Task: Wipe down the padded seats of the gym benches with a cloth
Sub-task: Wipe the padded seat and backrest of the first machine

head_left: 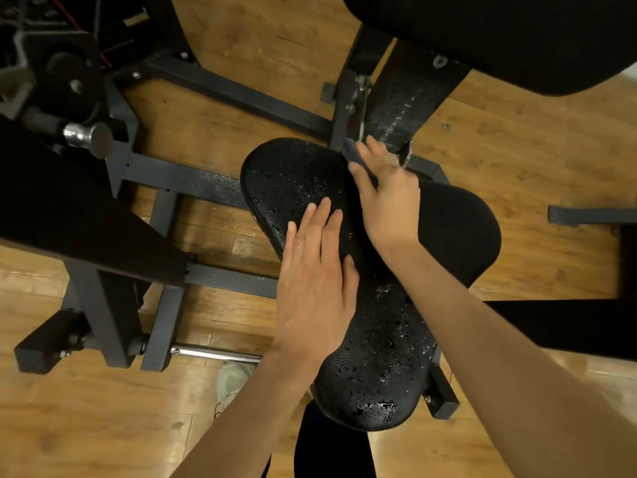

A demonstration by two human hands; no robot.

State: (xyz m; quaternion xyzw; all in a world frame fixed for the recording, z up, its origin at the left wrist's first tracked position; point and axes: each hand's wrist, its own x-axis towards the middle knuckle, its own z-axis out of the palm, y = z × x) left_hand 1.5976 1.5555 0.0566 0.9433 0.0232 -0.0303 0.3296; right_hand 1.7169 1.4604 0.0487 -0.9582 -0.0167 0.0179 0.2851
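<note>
The padded seat [362, 339] runs from near centre to far left, beaded with droplets over its near and far-left parts; its right lobe looks dull and dry. The likeliest failure, as I judge it, is an uneven wipe: a stroke that stays at the far edge would leave the near end wet. The left hand [315, 281] lies flat on the wet padding, fingers straight, holding nothing; if it bears weight there it could slide. The right hand [387, 201], at the seat's far edge, has its fingers curled over a dark cloth [356, 155], which sits just beside the metal bracket [403, 157] of the frame [193, 177] and could snag there.

Most of the cloth is hidden under that hand, and it is dark against the dark seat, so its extent is unclear. A second pad [517, 39] at far right is cut off by the edge. A pale shoe [234, 379] shows on the floor [86, 408].
</note>
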